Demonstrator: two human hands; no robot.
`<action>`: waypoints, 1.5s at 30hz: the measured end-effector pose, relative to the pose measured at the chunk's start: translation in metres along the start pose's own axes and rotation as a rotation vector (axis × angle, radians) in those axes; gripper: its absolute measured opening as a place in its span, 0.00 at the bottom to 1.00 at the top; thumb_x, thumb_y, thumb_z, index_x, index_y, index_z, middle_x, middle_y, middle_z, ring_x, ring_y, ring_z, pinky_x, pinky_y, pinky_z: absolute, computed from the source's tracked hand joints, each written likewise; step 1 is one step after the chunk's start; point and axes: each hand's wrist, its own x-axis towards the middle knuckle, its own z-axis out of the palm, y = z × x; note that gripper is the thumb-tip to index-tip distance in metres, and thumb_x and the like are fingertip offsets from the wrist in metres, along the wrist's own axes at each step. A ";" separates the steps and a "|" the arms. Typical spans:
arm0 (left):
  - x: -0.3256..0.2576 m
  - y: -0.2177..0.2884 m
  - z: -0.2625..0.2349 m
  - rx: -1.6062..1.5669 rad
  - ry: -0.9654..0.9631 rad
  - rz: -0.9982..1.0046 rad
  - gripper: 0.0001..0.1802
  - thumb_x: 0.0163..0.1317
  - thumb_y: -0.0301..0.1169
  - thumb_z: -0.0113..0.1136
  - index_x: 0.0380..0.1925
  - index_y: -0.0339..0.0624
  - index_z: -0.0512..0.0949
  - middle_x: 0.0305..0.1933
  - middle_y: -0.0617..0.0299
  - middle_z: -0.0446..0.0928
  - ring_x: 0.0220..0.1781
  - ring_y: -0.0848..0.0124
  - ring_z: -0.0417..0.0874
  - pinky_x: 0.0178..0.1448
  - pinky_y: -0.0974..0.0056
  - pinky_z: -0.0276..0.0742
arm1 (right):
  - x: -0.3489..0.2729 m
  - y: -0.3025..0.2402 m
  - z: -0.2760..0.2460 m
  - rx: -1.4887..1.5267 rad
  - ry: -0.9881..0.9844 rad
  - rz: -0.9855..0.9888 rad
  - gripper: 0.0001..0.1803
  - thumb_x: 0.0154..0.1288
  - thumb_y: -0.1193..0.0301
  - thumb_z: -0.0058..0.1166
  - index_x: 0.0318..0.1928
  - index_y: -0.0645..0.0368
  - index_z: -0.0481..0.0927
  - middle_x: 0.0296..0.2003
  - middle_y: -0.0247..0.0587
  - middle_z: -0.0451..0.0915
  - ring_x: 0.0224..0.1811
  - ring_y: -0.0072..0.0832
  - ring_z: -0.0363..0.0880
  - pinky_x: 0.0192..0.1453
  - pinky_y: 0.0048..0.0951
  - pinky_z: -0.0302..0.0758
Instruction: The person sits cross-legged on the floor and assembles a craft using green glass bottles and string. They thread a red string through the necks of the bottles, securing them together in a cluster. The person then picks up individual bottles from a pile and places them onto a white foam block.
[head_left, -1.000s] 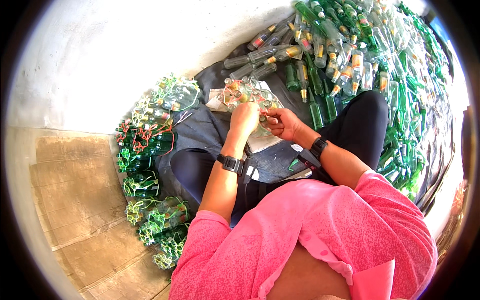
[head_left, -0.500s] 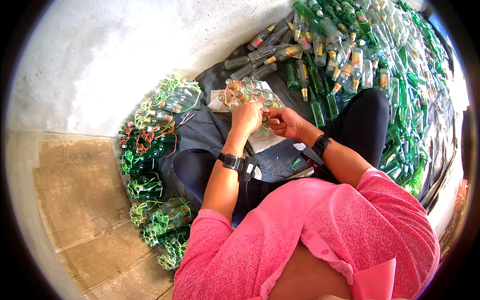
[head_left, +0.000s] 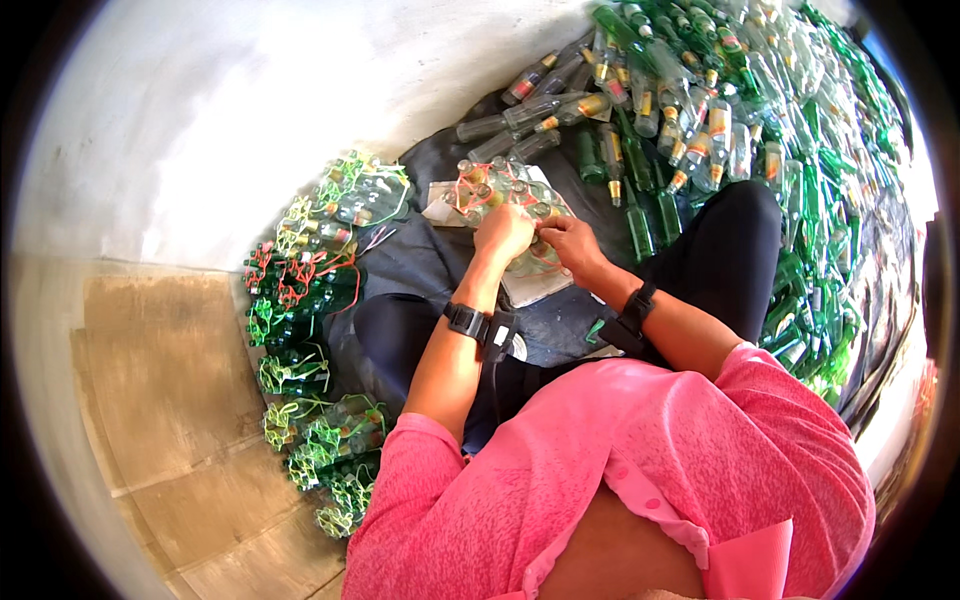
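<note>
A cluster of upright clear glass bottles (head_left: 515,187) stands in front of my crossed legs, with red cord (head_left: 463,188) looped about the necks. Over the near side of this cluster my left hand (head_left: 505,232) is closed, the back of it hiding most of its fingers. My right hand (head_left: 577,248) is pinched shut close beside it, fingertips nearly meeting the left ones. Both appear to grip the red cord where it runs between them; the exact hold is too small to make out. Under the bottles lies a pale flat board (head_left: 537,287).
Loose green and clear bottles (head_left: 720,130) are heaped at the right and far right. Tied bottle bundles (head_left: 335,440) with green, yellow and red cords line the left. Dark sheeting (head_left: 420,250) covers the ground, cardboard (head_left: 170,380) lies farther left, and a pale wall (head_left: 250,120) rises behind.
My right hand has turned and its fingers have drawn in toward the left hand at the bottles. The left hand stays closed in nearly the same place. The view has shifted slightly.
</note>
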 end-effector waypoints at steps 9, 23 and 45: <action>0.014 -0.006 0.017 -0.235 0.063 -0.072 0.19 0.58 0.36 0.62 0.43 0.32 0.88 0.44 0.36 0.87 0.50 0.44 0.90 0.52 0.49 0.84 | 0.003 -0.008 0.000 0.102 -0.023 0.211 0.09 0.70 0.68 0.64 0.42 0.60 0.88 0.27 0.32 0.83 0.18 0.15 0.67 0.20 0.23 0.57; 0.012 -0.007 0.019 -0.366 0.052 -0.042 0.09 0.54 0.27 0.62 0.29 0.34 0.88 0.34 0.40 0.86 0.38 0.50 0.90 0.38 0.51 0.81 | 0.021 -0.011 0.004 0.107 0.005 0.287 0.16 0.72 0.67 0.64 0.28 0.47 0.71 0.19 0.19 0.63 0.13 0.12 0.55 0.15 0.22 0.48; -0.002 0.012 0.009 -0.112 -0.034 -0.073 0.17 0.57 0.28 0.66 0.45 0.36 0.90 0.50 0.45 0.89 0.53 0.51 0.92 0.52 0.50 0.87 | 0.049 -0.021 -0.032 0.318 -0.108 0.599 0.15 0.66 0.70 0.59 0.24 0.44 0.69 0.14 0.16 0.55 0.11 0.14 0.49 0.13 0.21 0.44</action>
